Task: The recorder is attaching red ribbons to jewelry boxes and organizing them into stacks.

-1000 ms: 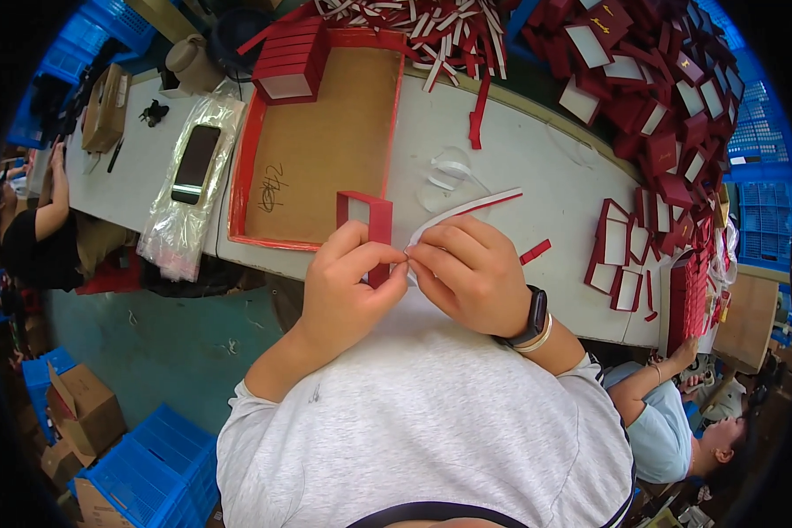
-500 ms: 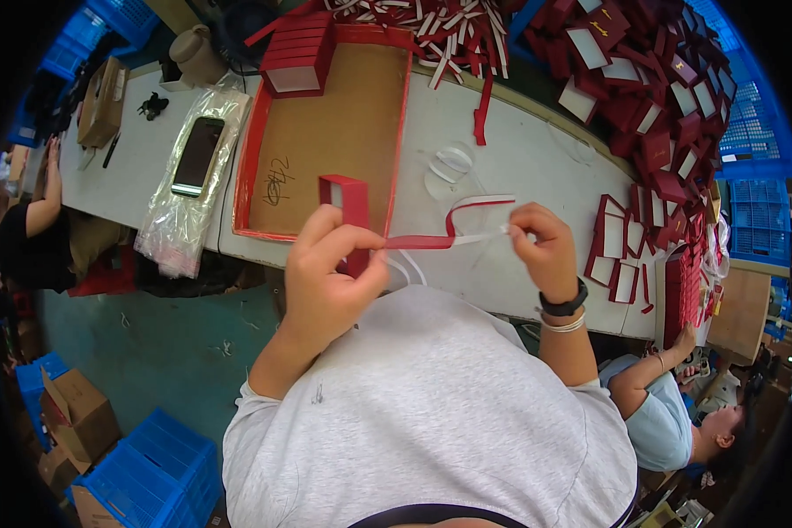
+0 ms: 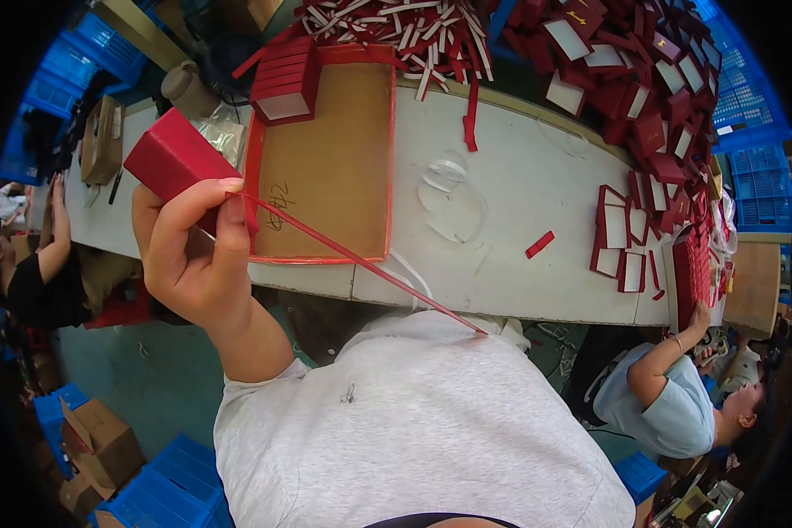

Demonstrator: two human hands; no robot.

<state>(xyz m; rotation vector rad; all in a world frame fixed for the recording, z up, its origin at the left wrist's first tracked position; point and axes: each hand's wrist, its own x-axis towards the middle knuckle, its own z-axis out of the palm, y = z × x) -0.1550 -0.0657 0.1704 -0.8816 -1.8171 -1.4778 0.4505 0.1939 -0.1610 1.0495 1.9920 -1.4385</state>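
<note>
My left hand (image 3: 198, 251) is raised at the left, over the table's front edge and the tray's near left corner. Its fingers are closed on a small red box (image 3: 180, 158). Thumb and forefinger pinch a narrow red ribbon (image 3: 361, 261) at the box's edge. From there the ribbon runs taut-looking down to the right, its far end against my grey shirt. My right hand is out of view. Beyond the ribbon lie a loose loop of clear-white tape (image 3: 449, 198) and a short red strip (image 3: 541, 244) on the table.
A red-rimmed cardboard tray (image 3: 391, 176) holds a stack of red boxes (image 3: 286, 84). Behind it are piled red-and-white strips (image 3: 405, 31); at right, heaped red boxes (image 3: 651, 106) and open box parts (image 3: 616, 224). Co-workers sit at both sides, one in a light-blue shirt (image 3: 656, 405).
My left hand has moved left and upward with the box and ribbon. My right hand, which held the white backing at the ribbon's end, has gone out of view.
</note>
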